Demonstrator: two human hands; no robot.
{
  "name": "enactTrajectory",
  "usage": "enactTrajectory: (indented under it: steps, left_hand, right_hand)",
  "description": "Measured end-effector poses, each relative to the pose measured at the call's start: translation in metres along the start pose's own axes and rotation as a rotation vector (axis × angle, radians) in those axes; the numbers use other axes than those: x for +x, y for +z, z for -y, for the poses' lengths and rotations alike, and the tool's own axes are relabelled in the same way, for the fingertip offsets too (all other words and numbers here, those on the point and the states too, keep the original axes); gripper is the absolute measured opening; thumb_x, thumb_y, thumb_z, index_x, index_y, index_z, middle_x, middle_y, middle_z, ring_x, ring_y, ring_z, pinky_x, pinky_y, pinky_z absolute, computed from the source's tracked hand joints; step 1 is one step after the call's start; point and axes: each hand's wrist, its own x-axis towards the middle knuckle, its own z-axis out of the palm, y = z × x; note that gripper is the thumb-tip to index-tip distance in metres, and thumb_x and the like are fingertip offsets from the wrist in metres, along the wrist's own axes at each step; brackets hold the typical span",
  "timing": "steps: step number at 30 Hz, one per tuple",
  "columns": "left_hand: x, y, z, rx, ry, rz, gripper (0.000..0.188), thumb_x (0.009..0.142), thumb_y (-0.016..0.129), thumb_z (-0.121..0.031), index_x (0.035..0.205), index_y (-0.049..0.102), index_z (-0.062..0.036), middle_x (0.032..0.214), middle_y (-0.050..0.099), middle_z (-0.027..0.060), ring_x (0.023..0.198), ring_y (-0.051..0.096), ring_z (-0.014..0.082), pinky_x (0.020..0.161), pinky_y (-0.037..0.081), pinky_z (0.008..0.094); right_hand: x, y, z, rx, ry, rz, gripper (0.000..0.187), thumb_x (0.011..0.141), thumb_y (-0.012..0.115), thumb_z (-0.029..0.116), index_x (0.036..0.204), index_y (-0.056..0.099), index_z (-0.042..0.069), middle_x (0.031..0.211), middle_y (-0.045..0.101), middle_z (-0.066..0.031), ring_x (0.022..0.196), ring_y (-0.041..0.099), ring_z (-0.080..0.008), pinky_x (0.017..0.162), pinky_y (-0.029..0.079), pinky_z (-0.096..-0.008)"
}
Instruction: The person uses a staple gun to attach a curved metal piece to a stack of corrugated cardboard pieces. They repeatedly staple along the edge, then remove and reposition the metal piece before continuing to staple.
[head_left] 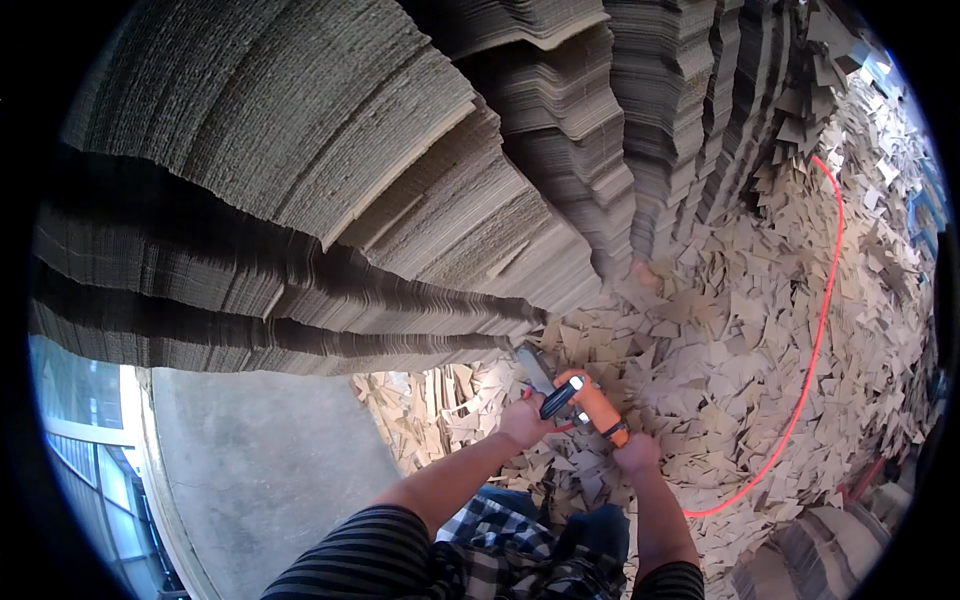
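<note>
My left hand [523, 422] is closed around the black side handle of an orange air-powered hand tool [598, 405]. The rear end of its orange body is gripped in my right hand [640, 456]. A flat metal head [534, 368] sticks out from the tool's front and reaches the low corner of a tall stack of cardboard sheets [420, 230]. Whether the head touches the sheets I cannot tell. Dark grooves run down the stack's side between its columns.
Cardboard scraps [720, 350] cover the floor on the right and around my feet. A red hose [826, 310] curves over them. Grey concrete floor [270, 440] lies at the left, beside a window [90, 400]. More stacked cardboard [815, 555] stands at the lower right.
</note>
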Motion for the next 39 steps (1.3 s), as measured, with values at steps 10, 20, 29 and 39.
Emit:
enactTrajectory:
  steps: [10, 20, 29, 39]
  left_hand:
    - [-0.020, -0.006, -0.010, -0.115, -0.025, 0.020, 0.034, 0.067, 0.068, -0.021, 0.097, 0.059, -0.0078, 0.078, 0.064, 0.0167, 0.074, 0.064, 0.0337, 0.068, 0.051, 0.0417]
    - [-0.012, 0.001, -0.013, -0.144, -0.007, -0.078, 0.030, 0.068, 0.068, -0.021, 0.093, 0.059, -0.0088, 0.077, 0.064, 0.0151, 0.074, 0.064, 0.0336, 0.067, 0.051, 0.0411]
    - [0.011, 0.011, 0.005, -0.137, -0.008, -0.079, 0.029, 0.066, 0.068, -0.023, 0.090, 0.058, -0.0082, 0.074, 0.063, 0.0155, 0.073, 0.063, 0.0331, 0.065, 0.050, 0.0409]
    - [0.042, 0.018, 0.019, -0.111, -0.059, -0.035, 0.034, 0.066, 0.069, -0.023, 0.092, 0.055, -0.0074, 0.072, 0.061, 0.0168, 0.068, 0.062, 0.0341, 0.062, 0.049, 0.0416]
  right_hand:
    - [-0.002, -0.007, -0.006, 0.065, -0.117, -0.081, 0.032, 0.062, 0.068, 0.029, 0.085, 0.065, 0.007, 0.082, 0.066, -0.0150, 0.079, 0.064, -0.0337, 0.070, 0.051, -0.0431]
    - [0.001, -0.039, 0.005, -0.025, -0.093, -0.006, 0.032, 0.068, 0.062, 0.025, 0.094, 0.066, 0.006, 0.092, 0.066, -0.0161, 0.086, 0.064, -0.0334, 0.078, 0.051, -0.0435]
    - [0.024, -0.037, 0.008, -0.066, -0.101, -0.022, 0.034, 0.066, 0.064, 0.026, 0.092, 0.066, 0.005, 0.092, 0.066, -0.0157, 0.086, 0.065, -0.0317, 0.077, 0.052, -0.0419]
    - [0.049, -0.032, 0.013, -0.070, -0.072, 0.052, 0.032, 0.068, 0.064, 0.028, 0.093, 0.067, 0.007, 0.094, 0.067, -0.0145, 0.090, 0.064, -0.0294, 0.077, 0.052, -0.0399]
